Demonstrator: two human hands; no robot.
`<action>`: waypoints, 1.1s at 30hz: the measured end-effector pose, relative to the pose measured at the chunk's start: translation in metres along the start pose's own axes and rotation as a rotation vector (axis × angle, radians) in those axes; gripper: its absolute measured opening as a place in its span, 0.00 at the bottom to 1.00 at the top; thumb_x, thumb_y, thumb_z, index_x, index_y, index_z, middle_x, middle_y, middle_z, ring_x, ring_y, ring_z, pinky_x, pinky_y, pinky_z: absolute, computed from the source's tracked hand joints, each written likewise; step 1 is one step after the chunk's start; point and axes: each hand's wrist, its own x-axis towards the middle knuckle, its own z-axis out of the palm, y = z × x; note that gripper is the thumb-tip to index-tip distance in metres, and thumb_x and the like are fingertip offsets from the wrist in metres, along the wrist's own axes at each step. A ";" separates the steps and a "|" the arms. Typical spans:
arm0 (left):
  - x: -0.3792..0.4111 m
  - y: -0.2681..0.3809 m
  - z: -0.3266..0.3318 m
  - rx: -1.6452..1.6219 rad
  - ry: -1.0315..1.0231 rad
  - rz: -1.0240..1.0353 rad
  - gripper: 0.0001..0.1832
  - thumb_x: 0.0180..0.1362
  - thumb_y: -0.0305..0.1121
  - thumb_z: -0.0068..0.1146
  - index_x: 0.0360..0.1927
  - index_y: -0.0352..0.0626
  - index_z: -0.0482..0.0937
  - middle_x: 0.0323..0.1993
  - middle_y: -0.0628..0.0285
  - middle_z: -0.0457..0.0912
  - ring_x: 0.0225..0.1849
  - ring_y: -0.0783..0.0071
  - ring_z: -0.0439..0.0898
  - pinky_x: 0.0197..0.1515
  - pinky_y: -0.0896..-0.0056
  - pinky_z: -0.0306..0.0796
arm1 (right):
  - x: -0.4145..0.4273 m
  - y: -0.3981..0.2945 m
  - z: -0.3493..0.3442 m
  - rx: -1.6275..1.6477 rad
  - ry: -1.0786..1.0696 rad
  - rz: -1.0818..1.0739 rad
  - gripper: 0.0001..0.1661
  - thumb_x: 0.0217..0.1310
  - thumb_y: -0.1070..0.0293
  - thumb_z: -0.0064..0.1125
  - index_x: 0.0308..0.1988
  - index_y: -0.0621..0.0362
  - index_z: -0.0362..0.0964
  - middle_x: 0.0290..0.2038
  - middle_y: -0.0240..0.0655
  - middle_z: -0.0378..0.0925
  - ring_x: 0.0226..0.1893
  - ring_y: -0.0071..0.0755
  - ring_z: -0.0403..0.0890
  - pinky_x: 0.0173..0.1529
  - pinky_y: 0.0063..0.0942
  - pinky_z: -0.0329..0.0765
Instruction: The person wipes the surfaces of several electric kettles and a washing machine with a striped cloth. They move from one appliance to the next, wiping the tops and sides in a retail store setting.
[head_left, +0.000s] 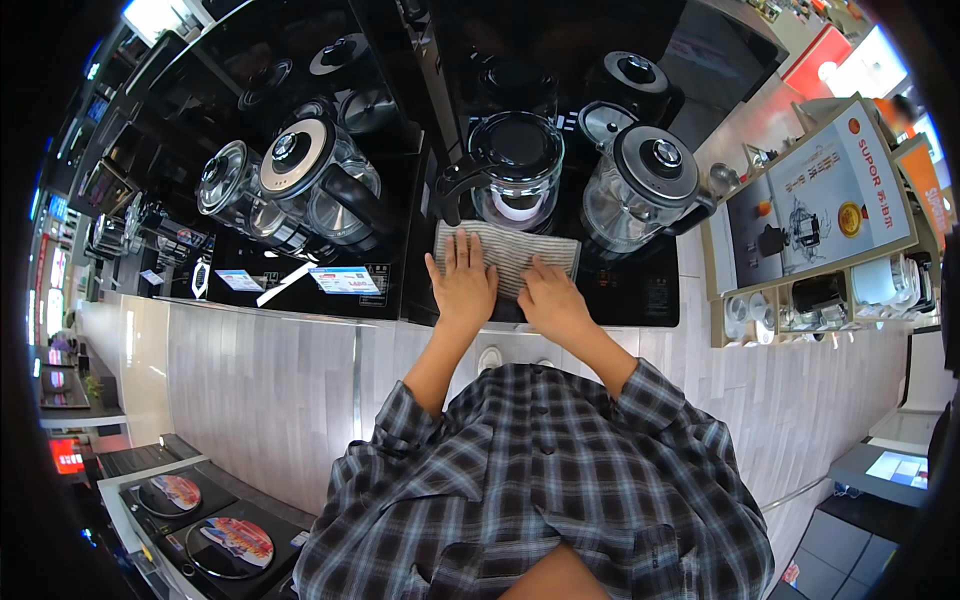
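Note:
A folded grey-striped cloth (501, 251) lies on the glossy black counter (637, 289) before me. My left hand (463, 289) rests palm down on the cloth's left part, fingers spread. At the front right of the cloth, my right hand (556, 300) touches it with bent fingers; whether they grip the fabric is hidden. Just behind the cloth is a glass kettle (517, 169) with a black lid, its black handle (465, 180) pointing left. Another glass kettle (646, 187), with a steel-rimmed lid and a black handle, stands to the right.
To the left stand a glass kettle (319, 180) with a cream lid and a glass pot (231, 180). Price cards (342, 280) lie before them. At right is a display shelf (814, 217) with a Supor poster. Pans (231, 546) sit behind me at lower left.

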 end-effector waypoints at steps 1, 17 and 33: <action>0.002 -0.005 0.004 0.017 0.014 0.009 0.32 0.65 0.45 0.45 0.70 0.40 0.63 0.71 0.45 0.61 0.72 0.50 0.60 0.71 0.32 0.45 | -0.001 -0.003 0.003 0.026 -0.018 -0.012 0.20 0.59 0.65 0.52 0.46 0.69 0.72 0.61 0.60 0.67 0.56 0.59 0.73 0.59 0.47 0.73; 0.087 -0.047 0.041 -0.609 0.184 -0.332 0.19 0.60 0.33 0.58 0.54 0.39 0.76 0.53 0.39 0.75 0.53 0.39 0.75 0.53 0.50 0.73 | 0.035 -0.028 0.045 0.573 -0.138 -0.091 0.25 0.56 0.74 0.53 0.54 0.70 0.67 0.71 0.64 0.47 0.70 0.63 0.55 0.71 0.42 0.58; 0.082 -0.058 0.041 -0.558 0.176 -0.178 0.17 0.64 0.32 0.52 0.55 0.39 0.76 0.49 0.43 0.76 0.51 0.42 0.76 0.52 0.53 0.72 | 0.051 -0.039 0.058 0.416 0.174 -0.049 0.32 0.52 0.73 0.59 0.58 0.66 0.64 0.55 0.53 0.66 0.57 0.60 0.68 0.61 0.44 0.69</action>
